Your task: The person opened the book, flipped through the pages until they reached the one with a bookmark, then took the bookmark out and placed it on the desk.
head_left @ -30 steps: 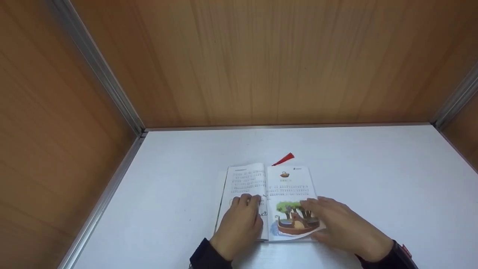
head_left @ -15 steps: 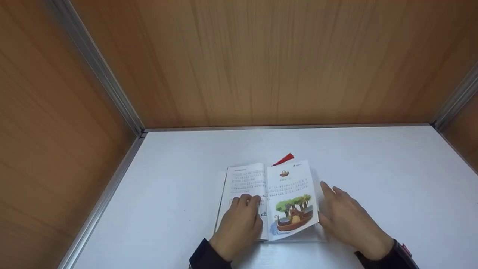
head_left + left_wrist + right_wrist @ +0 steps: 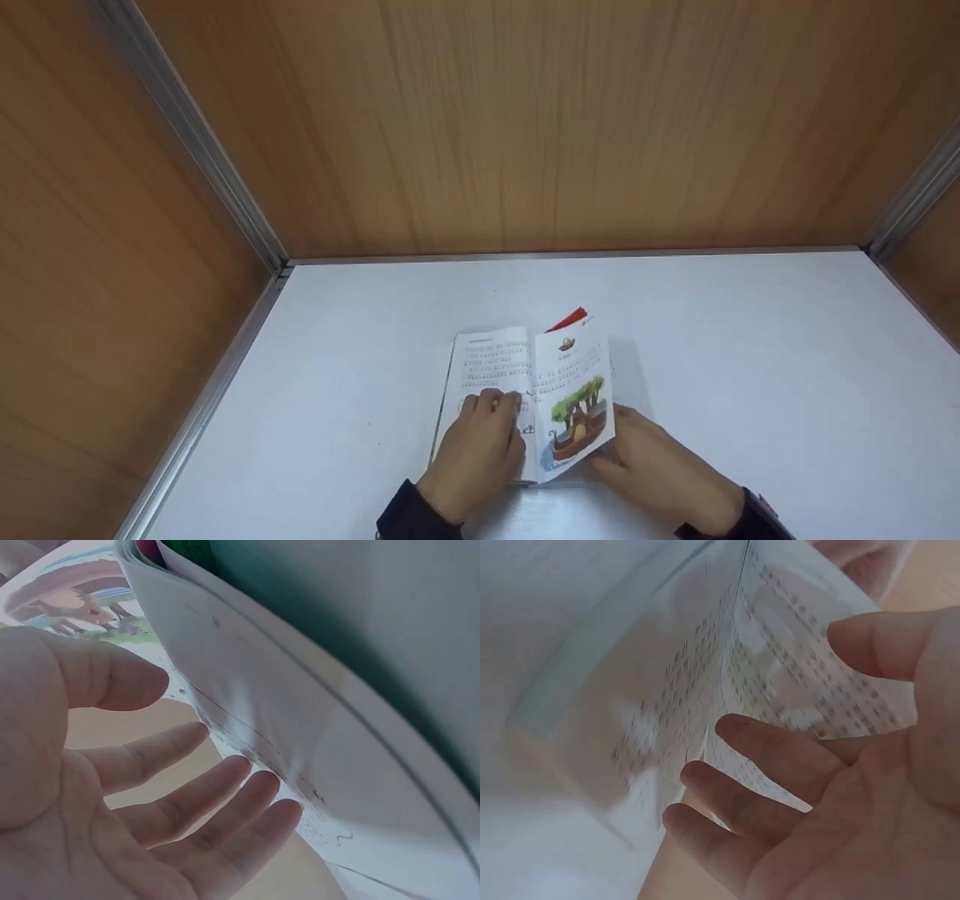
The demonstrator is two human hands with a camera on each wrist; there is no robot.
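An open picture book (image 3: 525,397) is seen lying on the white desk (image 3: 750,360), nearer its front edge than its back edge and roughly midway between the left and right edges. The left hand (image 3: 480,450) is laid flat on the lower part of the left-hand page, its fingers straight and relaxed, so this grip is released and merely presses the page down; in the left wrist view the open palm (image 3: 112,825) is shown with fingers extended towards the paper. The right-hand page (image 3: 574,405), printed with trees and a boat, is raised off the book and tilted towards the spine. The right hand (image 3: 652,469) is placed beneath and behind that page, its fingers slipped under the sheet; in the right wrist view the fingers (image 3: 765,787) are shown lightly bent against the underside of the lifted paper (image 3: 780,675), with the thumb apart from it, so no pinch is visible. A red tassel (image 3: 568,319) is seen projecting past the book's top edge. The desk is enclosed by wooden panels (image 3: 525,120) at the back and both sides.
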